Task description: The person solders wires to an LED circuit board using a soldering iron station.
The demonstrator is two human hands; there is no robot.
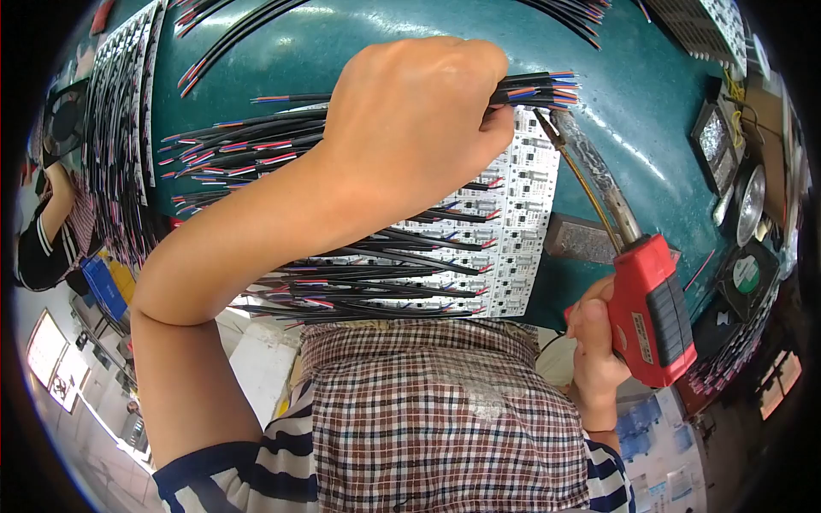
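My left hand (419,128) is closed round a bundle of black cables (530,89), whose red, blue and white wire ends stick out to the right past the thumb. A red soldering gun (654,312) is gripped by its handle in my right hand (596,346). Its metal barrel and thin brass-coloured feed tube slant up and left, their tips just below the wire ends. Whether the tip touches a wire I cannot tell. Under my left arm lies a panel of white circuit boards (528,227), with rows of black cables (376,272) across it, several attached near its right side.
A dark rectangular block (581,238) sits between the panel and the gun. To the right are a metal dish (751,205), a black fan (746,280) and a framed tray (715,141). More cabled panels (120,128) lie left, near another person's arm (58,201). Loose cables (235,47) lie at the far edge.
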